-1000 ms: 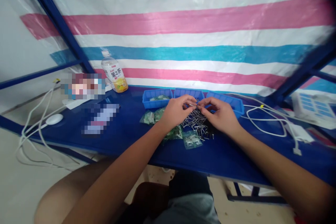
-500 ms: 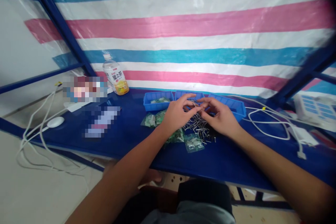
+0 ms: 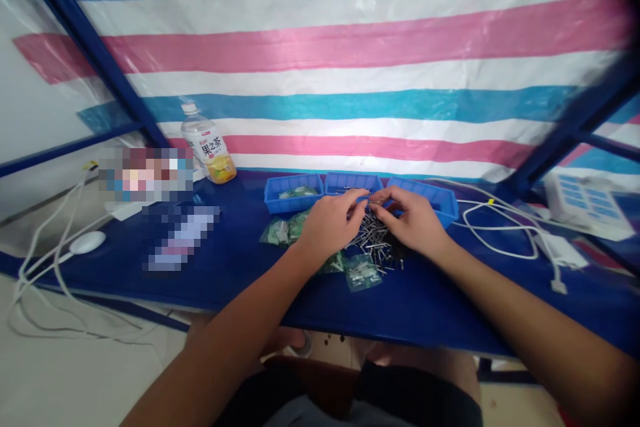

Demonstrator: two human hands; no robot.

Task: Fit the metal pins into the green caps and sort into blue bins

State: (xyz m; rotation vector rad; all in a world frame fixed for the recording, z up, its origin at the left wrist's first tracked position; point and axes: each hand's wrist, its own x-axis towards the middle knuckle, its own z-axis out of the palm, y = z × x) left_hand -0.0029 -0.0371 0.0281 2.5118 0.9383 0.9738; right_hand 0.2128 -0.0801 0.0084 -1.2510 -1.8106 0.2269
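Observation:
My left hand (image 3: pixel 327 220) and my right hand (image 3: pixel 415 220) meet fingertip to fingertip over a loose pile of thin metal pins (image 3: pixel 375 240), which look like rivets or nails. A few metal pins (image 3: pixel 374 201) show between the fingertips, with thumbs and forefingers of both hands closed on them. Small clear-green plastic bags lie by the pile: a filled bag (image 3: pixel 363 272) in front, and others (image 3: pixel 279 231) partly behind my left wrist. Just beyond my hands stand a left blue bin (image 3: pixel 295 202) with bags in it, a middle blue bin (image 3: pixel 353 181) with some pins, and a right blue bin (image 3: pixel 445 213).
A drink bottle (image 3: pixel 209 147) stands at the back left, near blurred-out items. White cables (image 3: pixel 500 250) and a power strip (image 3: pixel 587 203) lie to the right. A white oval device (image 3: pixel 88 242) with cables rests at the left edge of the blue table (image 3: pixel 240 267).
The view has shifted slightly, so the table's things appear farther left. My hands remain together over the pile; the fingertips have lowered a little and the left fingers have drawn in.

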